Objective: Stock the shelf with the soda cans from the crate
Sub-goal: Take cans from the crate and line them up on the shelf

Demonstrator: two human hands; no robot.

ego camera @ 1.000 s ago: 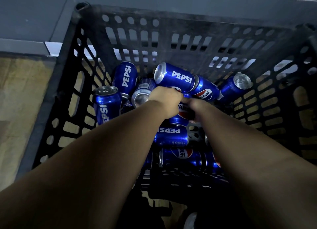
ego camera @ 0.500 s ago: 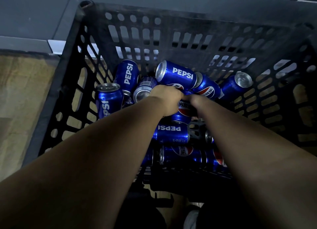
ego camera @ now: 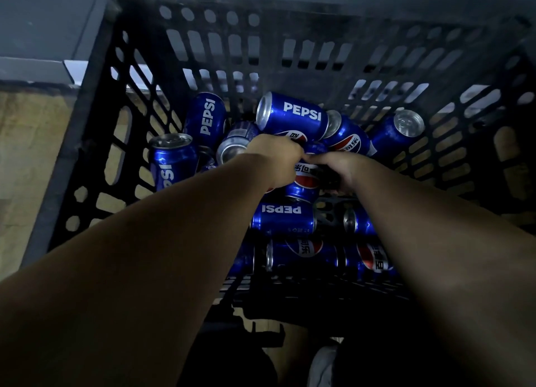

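Note:
Several blue Pepsi cans lie jumbled in a black slatted crate (ego camera: 139,76). Both my arms reach down into it. My left hand (ego camera: 272,157) curls round the left side of a can (ego camera: 306,180) in the middle of the pile. My right hand (ego camera: 338,166) grips the same can from the right, with its fingertips meeting the left hand's above it. Other cans lie around: one on its side just behind my hands (ego camera: 293,115), one upright at the left (ego camera: 171,160), one at the back right (ego camera: 400,131), others nearer me (ego camera: 282,218).
The crate's tall perforated walls close in on all sides. A grey shelf base (ego camera: 43,24) runs behind the crate at the top left. Wooden floor (ego camera: 26,154) shows to the left. A dark trouser leg and a shoe (ego camera: 322,366) are below the crate's near edge.
My hands stay on the middle can and their fingertips have drawn together over it. The view has shifted slightly; the other cans have not moved.

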